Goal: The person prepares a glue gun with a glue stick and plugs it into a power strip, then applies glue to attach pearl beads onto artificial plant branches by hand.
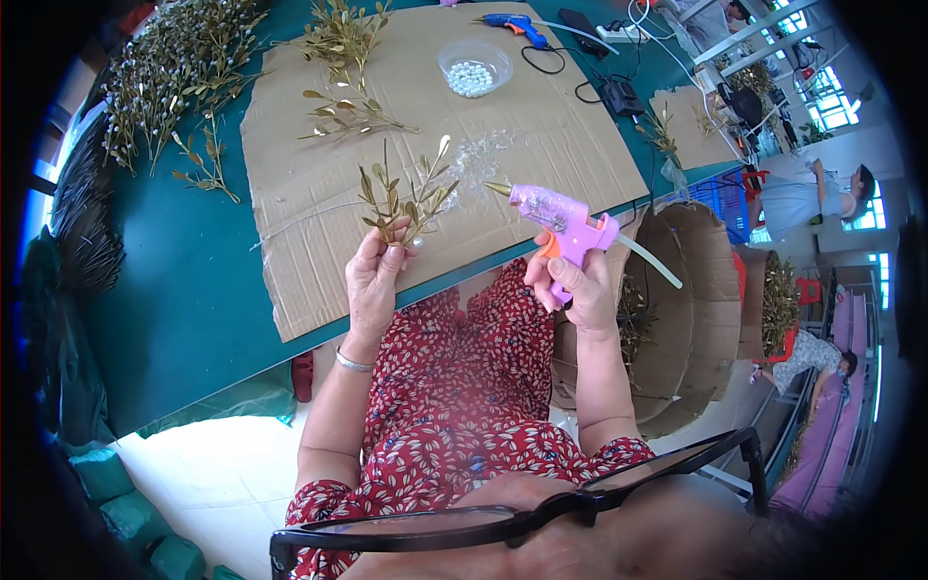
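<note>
My left hand (374, 280) pinches the stem of a gold artificial leaf sprig (404, 198) above the near edge of the cardboard. A white bead (417, 243) shows beside the fingertips, low on the sprig. In my right hand (587, 290) is a pink glue gun (563, 217) with an orange trigger, its brass nozzle pointing left toward the sprig, apart from it. A pale glue stick (652, 261) sticks out of the gun's back end. Stringy dried glue (480, 159) lies on the cardboard beyond the nozzle.
The cardboard sheet (319, 193) covers part of the green table (174, 309). On it are a clear bowl of white beads (474, 66), gold sprigs (353, 108) and a blue glue gun (517, 26). Beaded sprigs pile (179, 72) far left. A cardboard box (686, 300) stands right.
</note>
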The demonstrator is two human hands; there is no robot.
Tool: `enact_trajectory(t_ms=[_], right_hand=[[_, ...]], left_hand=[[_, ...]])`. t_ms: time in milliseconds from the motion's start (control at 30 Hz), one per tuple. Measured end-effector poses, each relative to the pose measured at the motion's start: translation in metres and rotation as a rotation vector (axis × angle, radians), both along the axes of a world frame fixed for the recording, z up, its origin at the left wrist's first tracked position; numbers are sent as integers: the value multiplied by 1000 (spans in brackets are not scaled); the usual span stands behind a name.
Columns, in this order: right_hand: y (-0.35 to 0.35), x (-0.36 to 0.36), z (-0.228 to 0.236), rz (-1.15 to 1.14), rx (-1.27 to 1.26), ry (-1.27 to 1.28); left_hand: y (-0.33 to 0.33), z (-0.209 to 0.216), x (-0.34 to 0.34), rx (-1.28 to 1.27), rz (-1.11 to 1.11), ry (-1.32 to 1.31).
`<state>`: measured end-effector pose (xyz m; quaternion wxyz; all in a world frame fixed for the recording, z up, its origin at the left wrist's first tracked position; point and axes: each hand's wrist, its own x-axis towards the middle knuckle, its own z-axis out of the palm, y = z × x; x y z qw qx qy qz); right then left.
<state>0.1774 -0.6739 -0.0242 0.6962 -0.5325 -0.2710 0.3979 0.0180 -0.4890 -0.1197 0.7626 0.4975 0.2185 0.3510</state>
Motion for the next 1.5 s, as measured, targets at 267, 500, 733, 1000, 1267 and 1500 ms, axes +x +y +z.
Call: enact_trajectory(t_ms=[267, 500, 733, 1000, 1267, 1500], right_hand=[[-6, -7, 2, 20, -55, -121], [1, -13, 9, -5, -122, -176], [5, -12, 12, 11, -121, -205], [3, -10, 10, 4, -143, -241], [4, -7, 11, 28, -133, -227], [2, -5, 9, 29, -153, -283]], left_hand=[[-1, 2, 2, 73, -1, 15], [0, 0, 0, 114, -26, 47], [0, -1, -1, 123, -14, 61], [-1, -3, 0, 118, -16, 56], [0, 1, 0, 131, -21, 76], [-1, -1, 1, 128, -3, 79]])
